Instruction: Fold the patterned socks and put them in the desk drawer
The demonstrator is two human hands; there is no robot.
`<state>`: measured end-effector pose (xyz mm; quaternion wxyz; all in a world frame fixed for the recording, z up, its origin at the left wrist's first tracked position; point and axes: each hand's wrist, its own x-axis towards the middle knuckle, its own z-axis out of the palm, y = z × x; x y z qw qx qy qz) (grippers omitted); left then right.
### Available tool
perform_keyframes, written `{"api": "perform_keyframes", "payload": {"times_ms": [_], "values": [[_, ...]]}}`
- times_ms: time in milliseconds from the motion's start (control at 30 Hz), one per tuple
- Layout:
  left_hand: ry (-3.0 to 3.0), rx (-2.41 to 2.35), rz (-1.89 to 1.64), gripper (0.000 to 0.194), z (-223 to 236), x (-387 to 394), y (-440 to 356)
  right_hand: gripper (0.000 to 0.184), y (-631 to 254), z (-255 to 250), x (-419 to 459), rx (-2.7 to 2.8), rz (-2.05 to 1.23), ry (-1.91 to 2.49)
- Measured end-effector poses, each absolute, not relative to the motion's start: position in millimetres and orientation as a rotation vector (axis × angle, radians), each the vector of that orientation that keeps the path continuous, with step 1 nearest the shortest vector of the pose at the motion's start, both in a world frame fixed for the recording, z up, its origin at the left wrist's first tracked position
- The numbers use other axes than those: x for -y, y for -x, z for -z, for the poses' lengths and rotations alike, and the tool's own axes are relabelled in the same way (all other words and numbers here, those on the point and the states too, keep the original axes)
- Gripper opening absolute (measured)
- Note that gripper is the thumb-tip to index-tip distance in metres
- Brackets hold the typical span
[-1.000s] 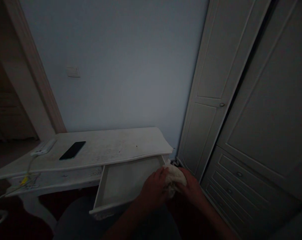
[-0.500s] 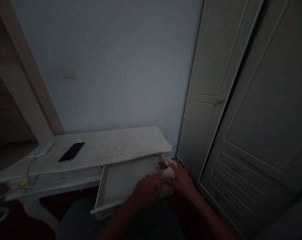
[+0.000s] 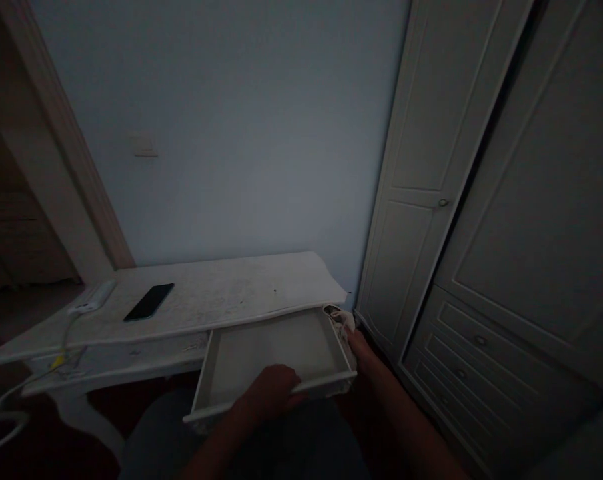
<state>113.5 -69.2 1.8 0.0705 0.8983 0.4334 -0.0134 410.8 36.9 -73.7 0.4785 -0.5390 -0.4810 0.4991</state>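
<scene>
A white drawer (image 3: 261, 350) stands pulled out from a low white table (image 3: 216, 293), and its inside looks bare. My left hand (image 3: 268, 393) rests on the drawer's front edge with the fingers curled over the rim. My right hand (image 3: 358, 343) is at the drawer's outer right side, pressed against a crumpled white cloth (image 3: 342, 321) that shows at the drawer's back right corner. Most of the right hand's fingers are hidden behind the drawer wall.
A dark phone (image 3: 148, 301) and a white power strip (image 3: 92, 297) with a cable lie on the tabletop's left part. A tall white wardrobe (image 3: 481, 220) with lower drawers stands close on the right. A wooden door frame (image 3: 61, 140) rises at the left. The room is dim.
Both hands held the white cloth together in front of the drawer. Now the left hand has dropped to the drawer's front rim and the right has carried the cloth to the drawer's right side.
</scene>
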Motion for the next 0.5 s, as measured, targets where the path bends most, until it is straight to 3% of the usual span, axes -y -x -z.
{"api": "perform_keyframes", "payload": {"times_ms": [167,500], "values": [[-2.730,-1.302,0.007,0.032,-2,72,-115,0.072,-405,83,-50,1.129,-1.220,1.355],[-2.755,-1.244,-0.021,0.028,3,69,-117,0.077,-428,86,21,1.369,-1.406,1.269]]}}
